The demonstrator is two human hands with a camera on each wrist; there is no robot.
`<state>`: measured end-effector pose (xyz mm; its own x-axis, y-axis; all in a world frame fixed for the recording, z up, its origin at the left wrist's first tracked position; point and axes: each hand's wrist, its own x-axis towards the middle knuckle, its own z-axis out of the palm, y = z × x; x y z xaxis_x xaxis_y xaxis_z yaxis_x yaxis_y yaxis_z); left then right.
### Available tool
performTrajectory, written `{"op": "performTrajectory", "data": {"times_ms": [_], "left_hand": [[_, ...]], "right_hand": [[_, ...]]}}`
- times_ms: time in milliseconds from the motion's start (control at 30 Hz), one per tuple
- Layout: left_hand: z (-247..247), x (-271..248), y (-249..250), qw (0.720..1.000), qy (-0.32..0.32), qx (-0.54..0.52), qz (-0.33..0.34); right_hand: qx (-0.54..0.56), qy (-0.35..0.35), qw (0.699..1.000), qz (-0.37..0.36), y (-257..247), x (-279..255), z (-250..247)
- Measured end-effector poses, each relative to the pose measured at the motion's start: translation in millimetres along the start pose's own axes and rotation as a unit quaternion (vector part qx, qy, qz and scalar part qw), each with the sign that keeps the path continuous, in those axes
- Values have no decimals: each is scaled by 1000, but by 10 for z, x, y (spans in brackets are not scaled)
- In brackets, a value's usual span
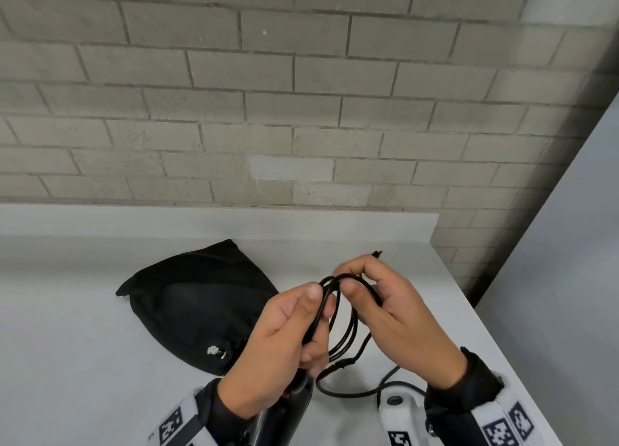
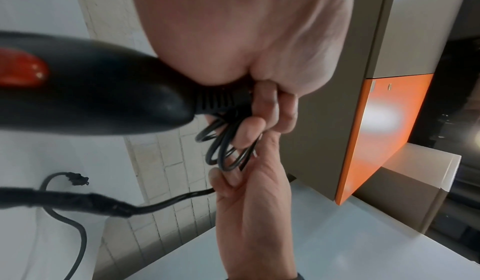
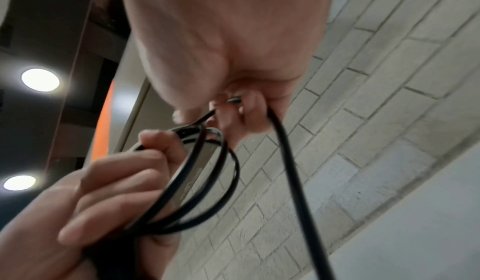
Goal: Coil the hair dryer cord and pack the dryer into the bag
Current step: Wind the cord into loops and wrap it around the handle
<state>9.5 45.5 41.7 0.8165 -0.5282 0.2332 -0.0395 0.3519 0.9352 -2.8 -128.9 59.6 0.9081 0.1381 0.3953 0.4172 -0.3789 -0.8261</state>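
Observation:
A black drawstring bag [image 1: 197, 305] lies flat on the white counter [image 1: 67, 328], to the left of my hands. My left hand [image 1: 316, 321] grips several loops of the black cord [image 1: 341, 328] together with the end of the dryer's black handle [image 1: 284, 408]. The left wrist view shows that handle [image 2: 91, 91] with its red switch [image 2: 20, 70]. My right hand [image 1: 355, 280] pinches the cord at the top of the loops, and the plug [image 1: 376, 254] sticks out past its fingers. A slack length of cord [image 1: 351, 392] lies on the counter below. The dryer's body is hidden.
A grey brick wall [image 1: 301, 94] rises behind the counter's raised back lip [image 1: 217, 224]. The counter's right edge [image 1: 485, 315] runs diagonally beside a grey panel [image 1: 569, 278]. An orange cabinet panel [image 2: 384, 132] shows in the left wrist view.

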Motion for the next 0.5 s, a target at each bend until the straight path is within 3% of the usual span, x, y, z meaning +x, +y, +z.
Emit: {"op": "performTrajectory", "data": {"times_ms": [67,133,333,500], "left_hand": [[-26,5,7,1000,-5,-17,-1],[-37,11,13,1000,-12,-19,-5],[-80,34,17,999,-15,-12,-27],[-143,44,25,998,-47,-6,-29]], "right_hand": [[33,-56,997,29,20,-37,-33],[-29,-74,997,17,31,-56,-43],[-121,-40,992,-15,1,-88,-16],[-167,-74,983,-12,35,-99,-92]]}}
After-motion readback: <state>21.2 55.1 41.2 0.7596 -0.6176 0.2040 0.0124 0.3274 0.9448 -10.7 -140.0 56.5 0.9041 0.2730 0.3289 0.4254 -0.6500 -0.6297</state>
